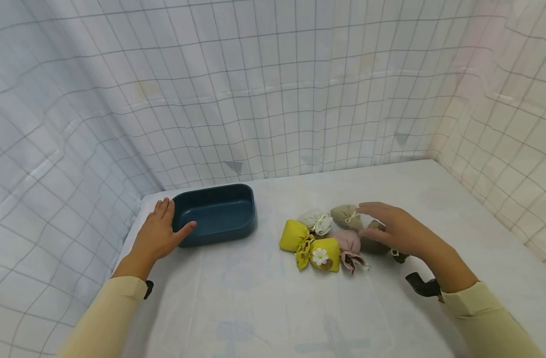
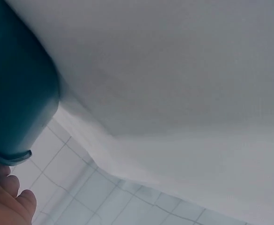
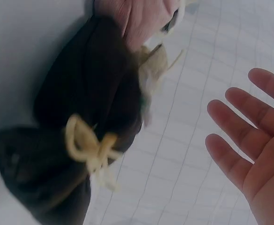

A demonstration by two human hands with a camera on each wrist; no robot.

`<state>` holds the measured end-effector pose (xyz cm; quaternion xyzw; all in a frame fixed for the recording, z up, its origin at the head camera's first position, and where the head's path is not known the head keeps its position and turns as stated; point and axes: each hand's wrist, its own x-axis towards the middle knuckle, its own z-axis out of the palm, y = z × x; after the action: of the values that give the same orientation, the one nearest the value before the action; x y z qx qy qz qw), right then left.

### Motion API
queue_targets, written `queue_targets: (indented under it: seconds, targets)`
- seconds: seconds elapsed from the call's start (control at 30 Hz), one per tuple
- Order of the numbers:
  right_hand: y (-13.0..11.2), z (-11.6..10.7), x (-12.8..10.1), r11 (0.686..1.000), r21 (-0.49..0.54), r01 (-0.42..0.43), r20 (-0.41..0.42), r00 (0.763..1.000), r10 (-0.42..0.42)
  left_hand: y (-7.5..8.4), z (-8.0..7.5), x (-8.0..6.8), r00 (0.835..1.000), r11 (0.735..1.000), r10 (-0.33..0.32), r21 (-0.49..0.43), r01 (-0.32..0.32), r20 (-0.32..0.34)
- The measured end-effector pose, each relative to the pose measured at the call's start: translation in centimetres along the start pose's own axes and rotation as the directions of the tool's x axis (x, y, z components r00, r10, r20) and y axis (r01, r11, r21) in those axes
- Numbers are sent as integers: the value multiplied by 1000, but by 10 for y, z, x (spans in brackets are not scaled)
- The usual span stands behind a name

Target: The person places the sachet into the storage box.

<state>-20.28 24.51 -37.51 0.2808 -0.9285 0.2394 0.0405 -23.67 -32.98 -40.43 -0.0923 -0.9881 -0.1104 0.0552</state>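
Note:
In the head view my left hand (image 1: 158,231) is at the left end of a dark teal rectangular tub (image 1: 250,219), fingers straight along its outside and thumb out near the front wall. In the left wrist view, fingertips (image 2: 26,199) lie close to the tub's rim; contact is unclear. My right hand (image 1: 400,231) hovers with spread fingers over the right side of a cluster of small tied cloth sachets, holding nothing. Below it is a dark brown sachet (image 3: 90,79) with a cream bow. Beside that are a pink sachet (image 1: 346,241) and a beige one (image 1: 344,216).
A white sachet (image 1: 315,219) and yellow sachets (image 1: 294,233), one bearing a white flower (image 1: 319,256), make up the cluster's left part. A white cloth (image 1: 237,298) covers the table. Grid-patterned curtains (image 1: 273,99) stand behind and at both sides.

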Motion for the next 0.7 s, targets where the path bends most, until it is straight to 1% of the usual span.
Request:
queue_targets:
  seconds: [0.17,0.27,0.5,0.57,0.7]
  targets:
    - [-14,8,10,997,77,29,21,999,-31,-5,6,2,1000,1000,-16,2,16,22]
    - [-20,14,15,996,71,48,39,998,-51,-6,10,3,999,1000,-27,3,27,31]
    - [-35,29,25,997,72,-10,153,988,-1,-8,14,4,998,999,-41,1,41,40]
    - [-39,32,28,998,55,0,170,985,-9,-9,14,4,998,999,-46,-1,46,41]
    - [-45,37,32,999,28,44,179,983,-48,-8,15,5,998,998,-56,2,56,43]
